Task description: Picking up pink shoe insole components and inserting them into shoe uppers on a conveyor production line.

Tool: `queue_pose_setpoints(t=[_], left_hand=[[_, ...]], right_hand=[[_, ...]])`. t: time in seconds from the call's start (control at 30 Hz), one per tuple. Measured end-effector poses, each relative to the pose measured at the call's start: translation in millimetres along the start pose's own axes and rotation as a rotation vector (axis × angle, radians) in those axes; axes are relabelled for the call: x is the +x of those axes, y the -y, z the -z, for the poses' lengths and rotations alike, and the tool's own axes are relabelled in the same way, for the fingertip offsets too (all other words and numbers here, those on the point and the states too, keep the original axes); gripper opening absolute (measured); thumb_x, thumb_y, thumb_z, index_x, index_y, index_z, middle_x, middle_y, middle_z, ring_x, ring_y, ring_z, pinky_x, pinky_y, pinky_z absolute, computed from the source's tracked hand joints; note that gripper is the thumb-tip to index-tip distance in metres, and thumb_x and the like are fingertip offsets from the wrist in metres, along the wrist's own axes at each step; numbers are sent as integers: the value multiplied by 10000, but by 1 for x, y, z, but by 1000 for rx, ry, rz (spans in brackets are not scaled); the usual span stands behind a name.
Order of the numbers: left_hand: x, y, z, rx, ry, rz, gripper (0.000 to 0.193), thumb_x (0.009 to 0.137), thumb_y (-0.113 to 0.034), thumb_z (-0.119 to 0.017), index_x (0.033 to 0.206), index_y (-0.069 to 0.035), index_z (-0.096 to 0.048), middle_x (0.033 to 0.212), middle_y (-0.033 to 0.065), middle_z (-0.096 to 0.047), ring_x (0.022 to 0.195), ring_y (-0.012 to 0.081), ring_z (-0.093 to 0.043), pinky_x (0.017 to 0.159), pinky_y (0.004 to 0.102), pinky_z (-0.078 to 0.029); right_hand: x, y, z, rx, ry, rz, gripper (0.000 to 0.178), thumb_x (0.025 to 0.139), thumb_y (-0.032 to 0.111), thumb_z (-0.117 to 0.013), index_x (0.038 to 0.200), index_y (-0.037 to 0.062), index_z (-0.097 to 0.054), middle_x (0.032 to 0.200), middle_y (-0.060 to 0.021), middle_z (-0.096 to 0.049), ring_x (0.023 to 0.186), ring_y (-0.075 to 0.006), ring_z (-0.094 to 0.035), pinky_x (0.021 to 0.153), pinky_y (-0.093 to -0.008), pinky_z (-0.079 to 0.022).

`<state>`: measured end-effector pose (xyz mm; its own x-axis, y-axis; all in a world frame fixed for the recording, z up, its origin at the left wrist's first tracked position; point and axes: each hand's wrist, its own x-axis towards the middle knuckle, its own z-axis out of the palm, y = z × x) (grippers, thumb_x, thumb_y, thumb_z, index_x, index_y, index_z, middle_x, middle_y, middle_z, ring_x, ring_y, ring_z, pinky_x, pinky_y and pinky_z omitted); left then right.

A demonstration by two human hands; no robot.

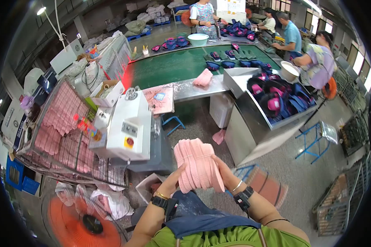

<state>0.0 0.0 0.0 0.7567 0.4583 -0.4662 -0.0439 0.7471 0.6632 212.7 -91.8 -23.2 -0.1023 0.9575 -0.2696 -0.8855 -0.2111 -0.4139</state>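
Right now both hands are closed around a thick bundle of pink, sole-shaped pieces (197, 164), held up in the lower middle of the frame. The left hand (178, 177) presses on the bundle's left side and the right hand (225, 172) on its right side; each is opened only as wide as the bundle between them. The pieces stand side by side, their rounded ends toward the top of the frame, and a thin tie seems to cross them.

Just above and left of the bundle stands a white machine (130, 133) with a yellow-and-red switch (129, 142). Another pink bundle (203, 78) lies on the metal ledge (184, 94) at upper centre, beside the green belt (163, 75). A single pink piece (219, 136) is on the floor, near the foot of a metal bin (251, 129) at centre right, which is heaped with dark blue and pink shoe parts (278, 101). More pink pieces (62, 113) fill a wire cage at the left, and an orange fan (66, 222) is at lower left.
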Motion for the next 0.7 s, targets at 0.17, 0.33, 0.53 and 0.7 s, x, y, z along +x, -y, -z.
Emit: queue_pose_setpoints(t=[0.17, 0.33, 0.53, 0.7], left_hand=[[232, -104, 77, 109, -205, -308, 593, 1044, -349, -519, 1485, 25, -386, 1459, 112, -507, 1307, 211, -513, 1107, 336, -384], [421, -238, 149, 354, -360, -373, 587, 1052, -339, -491, 1486, 38, -378, 1480, 112, -478, 1347, 201, -454, 1130, 334, -332], [565, -377, 216, 525, -524, -386, 612, 1054, -322, -470, 1508, 61, -324, 1507, 143, -443, 1369, 221, -426, 1144, 339, -311], [621, -373, 250, 963, -762, -595, 568, 1039, -249, -504, 1508, 20, -331, 1452, 185, -494, 1247, 271, -534, 1084, 344, -389]], right_hand=[[231, 147, 48, -155, -138, -101, 601, 1041, 460, -404, 1417, -2, -476, 1364, -159, -585, 1211, -261, -589, 1088, -397, -436], [451, 245, 90, -123, -101, -50, 517, 1042, 383, -419, 1361, -7, -537, 1309, -143, -621, 1189, -224, -602, 1069, -368, -446], [687, 328, 161, -984, -176, 344, 417, 1045, 286, -420, 1260, -46, -551, 1155, -197, -631, 1056, -297, -609, 930, -399, -471], [729, 353, 155, -1539, -312, 584, 415, 984, 245, -527, 1292, -32, -541, 1076, -222, -596, 1012, -374, -584, 923, -396, -460]])
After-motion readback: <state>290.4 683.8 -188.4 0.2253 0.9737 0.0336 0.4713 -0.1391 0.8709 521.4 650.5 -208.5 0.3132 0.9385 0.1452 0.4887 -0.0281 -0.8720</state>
